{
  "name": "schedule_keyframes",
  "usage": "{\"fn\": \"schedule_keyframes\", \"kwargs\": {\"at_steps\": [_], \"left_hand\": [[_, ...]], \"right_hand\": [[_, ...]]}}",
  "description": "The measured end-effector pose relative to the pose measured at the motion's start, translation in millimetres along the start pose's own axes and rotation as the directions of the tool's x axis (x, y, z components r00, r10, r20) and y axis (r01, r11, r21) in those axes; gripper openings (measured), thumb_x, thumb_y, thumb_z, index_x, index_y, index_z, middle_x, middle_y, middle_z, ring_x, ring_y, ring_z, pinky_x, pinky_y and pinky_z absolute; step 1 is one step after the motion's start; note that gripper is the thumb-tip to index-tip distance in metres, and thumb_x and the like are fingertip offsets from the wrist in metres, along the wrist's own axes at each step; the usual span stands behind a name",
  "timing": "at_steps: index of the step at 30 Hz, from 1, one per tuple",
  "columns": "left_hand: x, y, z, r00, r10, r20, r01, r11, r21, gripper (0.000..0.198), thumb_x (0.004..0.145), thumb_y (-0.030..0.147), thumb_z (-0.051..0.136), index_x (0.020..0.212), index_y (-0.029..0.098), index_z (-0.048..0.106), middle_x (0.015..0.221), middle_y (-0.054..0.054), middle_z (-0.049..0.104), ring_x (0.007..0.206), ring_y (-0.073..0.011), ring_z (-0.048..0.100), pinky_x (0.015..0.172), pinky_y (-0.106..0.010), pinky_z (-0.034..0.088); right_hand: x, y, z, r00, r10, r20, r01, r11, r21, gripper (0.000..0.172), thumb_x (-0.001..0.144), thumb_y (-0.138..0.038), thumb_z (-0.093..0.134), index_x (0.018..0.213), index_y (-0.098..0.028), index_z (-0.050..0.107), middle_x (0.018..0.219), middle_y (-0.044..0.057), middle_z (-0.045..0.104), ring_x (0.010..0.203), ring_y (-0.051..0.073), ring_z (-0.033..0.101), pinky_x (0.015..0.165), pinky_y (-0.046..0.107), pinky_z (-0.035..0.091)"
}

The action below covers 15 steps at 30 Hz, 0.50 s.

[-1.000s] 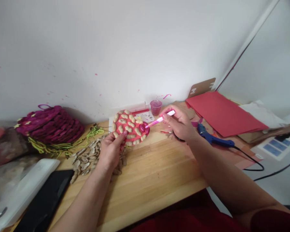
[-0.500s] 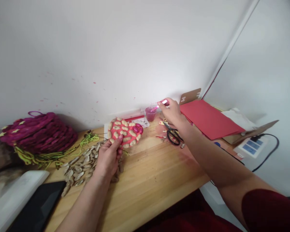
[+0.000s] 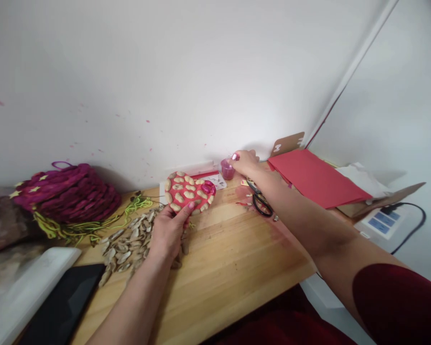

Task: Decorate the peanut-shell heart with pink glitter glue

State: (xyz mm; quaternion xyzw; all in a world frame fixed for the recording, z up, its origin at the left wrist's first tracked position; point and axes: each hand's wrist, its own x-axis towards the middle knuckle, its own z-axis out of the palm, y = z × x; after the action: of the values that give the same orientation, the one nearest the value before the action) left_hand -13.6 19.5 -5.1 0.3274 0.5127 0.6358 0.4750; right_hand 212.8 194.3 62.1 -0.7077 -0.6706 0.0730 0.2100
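Observation:
My left hand (image 3: 170, 227) grips a red disc (image 3: 184, 203) by its lower edge, thumb on top. Peanut shells cover the disc's face, and a few at its right side are coated in shiny magenta. At the back of the table, my right hand (image 3: 246, 162) pinches a slim paintbrush (image 3: 234, 157) whose white end shows between the fingers. Its other end is in a small clear plastic cup (image 3: 227, 170) of pink-purple paint. Black-handled scissors (image 3: 262, 205) lie below my right forearm. Loose peanut shells (image 3: 129, 247) are heaped left of my left hand.
A magenta woven piece (image 3: 72, 194) with stars and yellow-green cords leans at the left. A black tablet-like slab (image 3: 62, 304) lies in front of it. Red sheets (image 3: 319, 175) and a white power strip (image 3: 382, 220) are at the right. Pink specks dot the wall.
My right hand has moved left and down over the cup, taking the paintbrush deeper into it. My left hand still holds the disc, now tilted slightly more upright.

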Motion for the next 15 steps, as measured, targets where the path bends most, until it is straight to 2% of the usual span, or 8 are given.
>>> {"fn": "schedule_keyframes", "kwargs": {"at_steps": [4,7,11,15], "left_hand": [[2.3,-5.7,-3.9,1.0,0.023,0.018,-0.024,0.999,0.038,0.052,0.054,0.051,0.102,0.08,0.014,0.077,0.059,0.003,0.063,0.048,-0.0073,0.042,0.047,-0.02,0.032],[3.0,-7.5,-5.6,0.999,0.036,0.026,-0.037,0.998,0.043,0.049,0.059,0.053,0.1,0.075,0.015,0.075,0.058,0.002,0.062,0.049,-0.0081,0.045,0.048,-0.021,0.034],[2.0,-5.4,-3.6,0.999,0.032,0.017,-0.033,0.999,0.024,0.051,0.055,0.055,0.101,0.071,0.016,0.072,0.056,0.002,0.062,0.048,-0.0083,0.046,0.047,-0.021,0.035],[-0.9,-0.2,0.0,0.999,0.04,0.021,-0.041,0.998,0.049,0.052,0.054,0.056,0.1,0.07,0.016,0.07,0.055,0.001,0.063,0.048,-0.0095,0.048,0.047,-0.021,0.037]], "right_hand": [[0.6,5.2,7.5,0.998,-0.039,-0.044,0.04,0.999,0.018,0.031,0.093,-0.051,0.067,0.101,-0.023,0.08,0.115,0.015,0.078,0.129,0.038,0.057,0.106,0.051,0.047],[0.6,8.6,13.3,0.995,-0.072,-0.072,0.075,0.996,0.038,0.029,0.092,-0.049,0.069,0.1,-0.024,0.08,0.116,0.015,0.078,0.13,0.039,0.056,0.106,0.051,0.046],[-0.8,10.8,16.9,0.99,-0.077,-0.115,0.088,0.992,0.093,0.025,0.092,-0.046,0.07,0.094,-0.024,0.079,0.113,0.015,0.078,0.127,0.038,0.058,0.106,0.051,0.046],[-5.3,13.5,10.2,0.983,-0.055,-0.173,0.093,0.972,0.216,0.02,0.088,-0.043,0.075,0.085,-0.023,0.076,0.1,0.011,0.078,0.115,0.034,0.062,0.102,0.047,0.046]]}}
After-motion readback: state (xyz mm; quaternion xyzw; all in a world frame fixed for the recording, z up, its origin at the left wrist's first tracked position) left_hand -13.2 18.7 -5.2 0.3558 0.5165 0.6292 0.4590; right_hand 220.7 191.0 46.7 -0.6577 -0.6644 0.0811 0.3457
